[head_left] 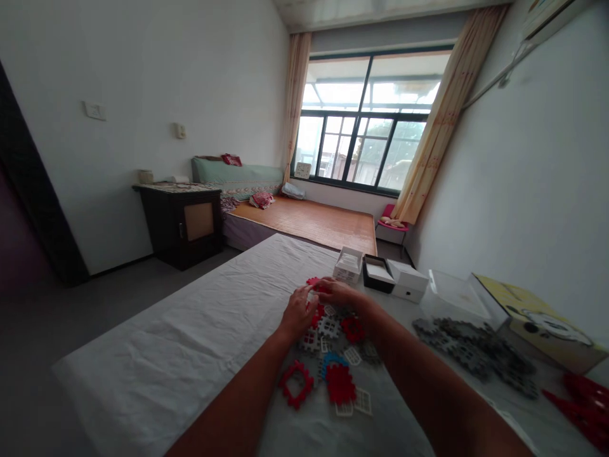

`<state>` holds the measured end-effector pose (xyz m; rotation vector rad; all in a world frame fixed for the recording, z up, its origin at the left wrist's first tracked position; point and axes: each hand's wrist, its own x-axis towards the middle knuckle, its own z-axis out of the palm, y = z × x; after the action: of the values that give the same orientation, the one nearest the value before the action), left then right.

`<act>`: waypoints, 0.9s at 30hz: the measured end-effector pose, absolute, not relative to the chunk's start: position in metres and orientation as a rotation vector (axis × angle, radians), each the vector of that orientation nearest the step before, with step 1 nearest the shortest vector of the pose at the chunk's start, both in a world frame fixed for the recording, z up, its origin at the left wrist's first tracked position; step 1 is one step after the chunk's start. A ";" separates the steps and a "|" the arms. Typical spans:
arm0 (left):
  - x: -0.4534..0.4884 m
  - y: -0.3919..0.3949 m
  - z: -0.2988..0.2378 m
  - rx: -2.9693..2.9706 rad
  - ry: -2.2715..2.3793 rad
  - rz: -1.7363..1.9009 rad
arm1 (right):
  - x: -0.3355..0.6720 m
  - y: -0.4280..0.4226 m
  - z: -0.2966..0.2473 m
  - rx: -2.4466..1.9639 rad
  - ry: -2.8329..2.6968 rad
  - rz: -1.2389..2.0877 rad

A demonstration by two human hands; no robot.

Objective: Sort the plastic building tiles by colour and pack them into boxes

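Note:
My left hand (299,311) and my right hand (337,292) meet over a pile of toothed plastic building pieces on the table. Both hands have their fingers bent around a red building piece (313,281), which they partly cover. Right below lie grey building pieces (328,327) and a square red building piece (353,329). Closer to me are a red building piece with a large opening (295,384), a solid red building piece (340,384) and a blue building piece (333,362). Small white grid panels (353,356) are scattered among them.
A white cloth (190,355) covers the table. At its far right side stand a white box (349,263), a black-rimmed box (379,274), another white box (409,280) and a clear bin (457,298). Dark grey pieces (476,349) are heaped beside a yellow box (537,317).

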<state>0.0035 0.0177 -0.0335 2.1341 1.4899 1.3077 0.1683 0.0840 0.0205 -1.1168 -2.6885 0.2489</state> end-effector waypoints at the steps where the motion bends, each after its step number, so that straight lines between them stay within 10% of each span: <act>1: 0.006 0.017 -0.035 2.153 1.499 1.253 | 0.178 0.077 0.024 -1.100 -2.700 0.280; 27: 0.019 0.007 -0.010 2.254 1.160 0.819 | 0.348 -0.140 0.003 -1.654 -2.300 0.054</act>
<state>0.0191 0.0073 -0.0104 2.2545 1.1603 0.8192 0.3484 -0.1397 0.0029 -1.6542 -2.2997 0.0538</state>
